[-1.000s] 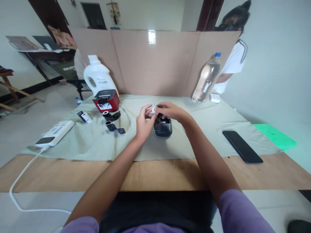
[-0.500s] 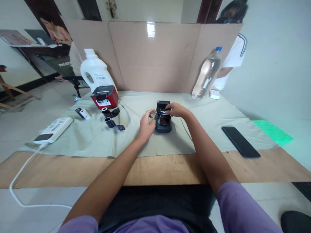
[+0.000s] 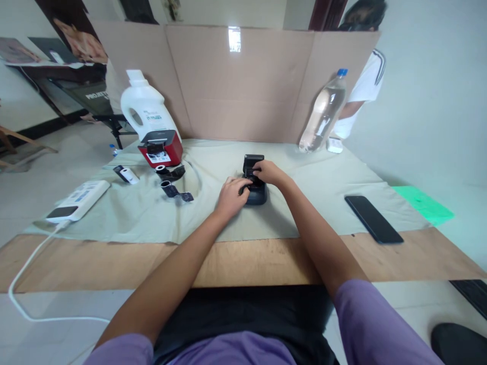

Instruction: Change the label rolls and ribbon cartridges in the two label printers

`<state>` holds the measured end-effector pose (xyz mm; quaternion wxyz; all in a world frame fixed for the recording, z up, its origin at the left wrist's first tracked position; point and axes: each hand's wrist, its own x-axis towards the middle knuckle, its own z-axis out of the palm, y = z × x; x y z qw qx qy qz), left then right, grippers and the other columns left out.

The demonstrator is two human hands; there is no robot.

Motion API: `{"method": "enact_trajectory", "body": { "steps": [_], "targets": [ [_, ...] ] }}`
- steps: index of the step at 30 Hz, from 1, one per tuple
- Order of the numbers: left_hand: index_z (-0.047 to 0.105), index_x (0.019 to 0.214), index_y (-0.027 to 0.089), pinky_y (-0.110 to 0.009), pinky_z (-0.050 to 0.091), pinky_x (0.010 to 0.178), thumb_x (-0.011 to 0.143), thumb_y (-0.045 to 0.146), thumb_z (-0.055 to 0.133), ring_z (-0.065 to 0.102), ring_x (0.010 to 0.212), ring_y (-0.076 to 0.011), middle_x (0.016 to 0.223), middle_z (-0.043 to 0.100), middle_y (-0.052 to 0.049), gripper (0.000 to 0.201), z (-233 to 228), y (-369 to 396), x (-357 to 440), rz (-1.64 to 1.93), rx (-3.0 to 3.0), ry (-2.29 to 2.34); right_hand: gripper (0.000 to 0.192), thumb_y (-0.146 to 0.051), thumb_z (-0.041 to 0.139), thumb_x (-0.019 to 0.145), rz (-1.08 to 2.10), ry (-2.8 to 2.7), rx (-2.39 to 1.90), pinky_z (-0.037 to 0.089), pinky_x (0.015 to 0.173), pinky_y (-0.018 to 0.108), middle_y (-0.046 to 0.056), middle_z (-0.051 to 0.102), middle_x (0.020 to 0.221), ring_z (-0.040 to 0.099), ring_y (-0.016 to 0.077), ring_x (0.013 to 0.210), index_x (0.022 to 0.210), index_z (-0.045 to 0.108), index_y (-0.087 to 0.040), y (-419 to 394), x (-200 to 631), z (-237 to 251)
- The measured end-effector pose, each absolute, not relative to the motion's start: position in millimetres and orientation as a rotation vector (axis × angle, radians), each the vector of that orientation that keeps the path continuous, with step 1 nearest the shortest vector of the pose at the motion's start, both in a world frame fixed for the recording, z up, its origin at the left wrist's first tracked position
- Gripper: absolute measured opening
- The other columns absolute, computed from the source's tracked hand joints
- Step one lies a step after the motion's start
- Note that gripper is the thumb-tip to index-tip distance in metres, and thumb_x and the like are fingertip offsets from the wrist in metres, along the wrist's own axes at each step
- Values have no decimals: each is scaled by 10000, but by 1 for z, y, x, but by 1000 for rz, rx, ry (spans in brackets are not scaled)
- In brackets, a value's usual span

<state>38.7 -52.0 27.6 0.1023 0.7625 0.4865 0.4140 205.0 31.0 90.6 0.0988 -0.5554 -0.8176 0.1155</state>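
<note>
A small black device (image 3: 257, 196) with its hinged lid (image 3: 253, 161) raised stands on the cloth in front of me. My left hand (image 3: 233, 196) lies against its left side, thumb at the edge and fingers curled over the opening. From the right, my right hand (image 3: 269, 172) reaches in below the lid with its fingers bent together. What the right fingertips hold is too dark and covered to make out. To the left are two loose small rolls of dark glossy film, a rear roll (image 3: 171, 174) and a front roll (image 3: 175, 191), their ends unrolled.
A red-and-black box-shaped device (image 3: 167, 152) and a white jug (image 3: 148, 111) stand at the back left. A power strip (image 3: 79, 202) lies at left, a phone (image 3: 373, 219) at right. A water bottle (image 3: 323, 114) leans near the cardboard screen (image 3: 236, 86). A person stands behind it.
My left hand has moved from beside the black device onto its left edge and opening. My right fingers are lower in the opening, where the glossy dark piece seen before is now mostly covered.
</note>
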Motion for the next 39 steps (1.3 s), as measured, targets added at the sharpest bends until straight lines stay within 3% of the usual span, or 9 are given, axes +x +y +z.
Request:
{"method": "enact_trajectory", "body": {
  "steps": [9, 15, 20, 30, 36, 39],
  "targets": [
    [774, 1063, 246, -440, 475, 984, 881, 176, 570, 618, 1042, -269, 1108, 773, -43, 282, 22, -45, 39, 1285, 2291, 1407, 244, -167, 598, 925, 251, -2506, -1708, 474, 940, 312, 172, 721, 1223, 652, 286, 1153, 1121, 740, -141, 19, 199, 95],
    [776, 1082, 224, -451, 474, 986, 892, 195, 568, 608, 1057, -288, 1119, 769, -74, 283, 21, -44, 41, 1281, 2261, 1425, 390, -173, 647, 874, 197, -2435, -1760, 485, 916, 332, 164, 690, 1258, 631, 295, 1152, 1263, 636, -155, 20, 197, 85],
    [776, 1089, 229, -433, 477, 984, 898, 194, 563, 615, 1041, -266, 1124, 772, -56, 288, 21, -44, 42, 1277, 2258, 1429, 248, -207, 676, 857, 175, -2389, -1818, 494, 909, 336, 150, 682, 1244, 626, 286, 1125, 1100, 722, -182, 20, 197, 87],
    [776, 1054, 231, -428, 474, 989, 920, 216, 592, 626, 1057, -258, 1106, 777, -55, 228, 21, -43, 40, 1297, 2262, 1405, 205, -201, 676, 868, 194, -2380, -1763, 496, 938, 341, 135, 661, 1249, 623, 275, 1123, 1044, 781, -215, 18, 200, 95],
    [784, 1024, 254, -419, 450, 953, 952, 235, 594, 618, 1063, -256, 1097, 759, -57, 205, 29, -47, 37, 1340, 2364, 1403, 433, -167, 479, 981, 33, -2168, -1608, 458, 1039, 409, 169, 608, 1386, 553, 308, 1245, 1403, 573, -149, 27, 213, 101],
    [787, 1029, 247, -397, 447, 883, 952, 233, 589, 618, 1023, -253, 1049, 736, -73, 213, 32, -52, 37, 1311, 2478, 1439, 432, -122, 473, 971, 97, -2228, -1556, 433, 1069, 362, 158, 604, 1379, 566, 275, 1242, 1384, 602, -135, 33, 217, 99]
  ]
}}
